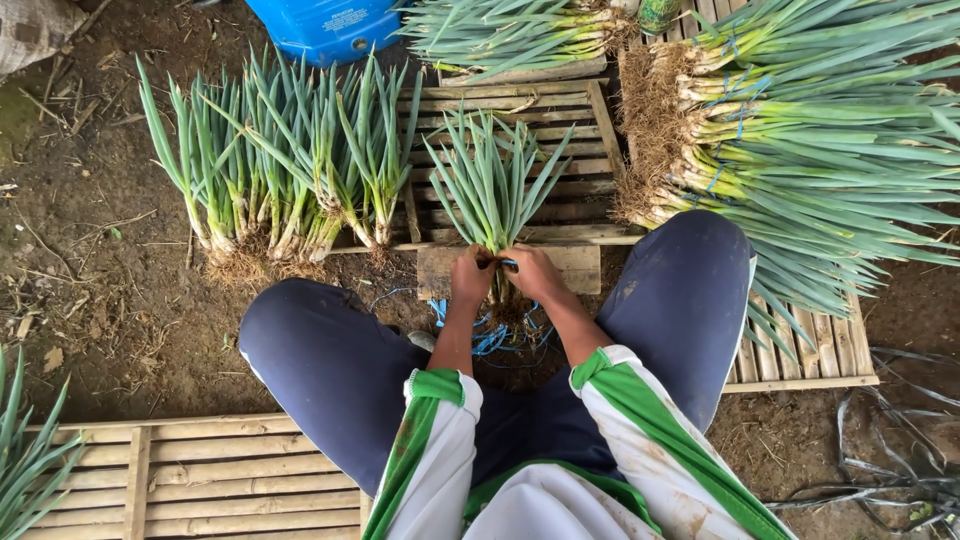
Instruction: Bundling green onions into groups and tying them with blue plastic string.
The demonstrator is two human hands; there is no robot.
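Green onion bunch (492,190), long leaves fanned, roots down, upright at bamboo pallet (560,120) near edge; left hand (471,277) and right hand (535,272) clasp its base with blue string (490,340). Bare soil (100,250) left of pallet.

Squatting with knees spread wide, the person reaches both bare forearms forward and down between the legs, the left hand (472,275) and right hand (535,273) side by side, fingers (487,258) curled closed, knuckles nearly touching.
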